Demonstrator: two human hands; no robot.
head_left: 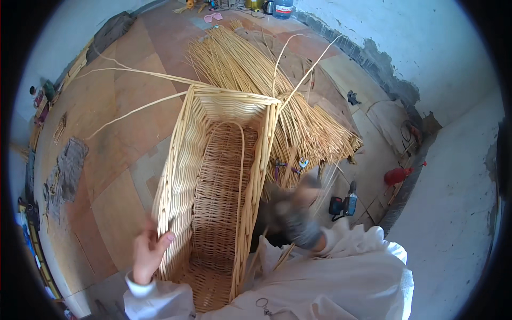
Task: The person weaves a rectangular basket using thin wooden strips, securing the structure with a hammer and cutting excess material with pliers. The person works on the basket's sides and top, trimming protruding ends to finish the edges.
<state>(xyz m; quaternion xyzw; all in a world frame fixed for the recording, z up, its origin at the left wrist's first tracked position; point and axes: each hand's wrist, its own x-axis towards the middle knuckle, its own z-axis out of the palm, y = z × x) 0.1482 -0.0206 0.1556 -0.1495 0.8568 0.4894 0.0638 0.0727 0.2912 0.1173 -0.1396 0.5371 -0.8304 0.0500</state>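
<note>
A long rectangular wicker basket (181, 154) lies before me with its open top up, and its woven bottom shows inside. My left hand (150, 249) grips its left rim near the close end, the thumb over the edge and the fingers outside. Loose willow rods stick out from the far corners, and one thin bent rod (242, 160) arches inside the basket. To the right of the basket is my right hand (298, 213), in a grey glove. It is smeared by motion, so its fingers and anything in them cannot be made out.
A big bundle of willow rods (277, 90) is spread on the floor beyond the basket. Pliers (303, 163) rest at its near end. A cordless drill (350, 200) and a red bottle (397, 176) stand at right, near the wall. Grey cloth (66, 170) lies at left.
</note>
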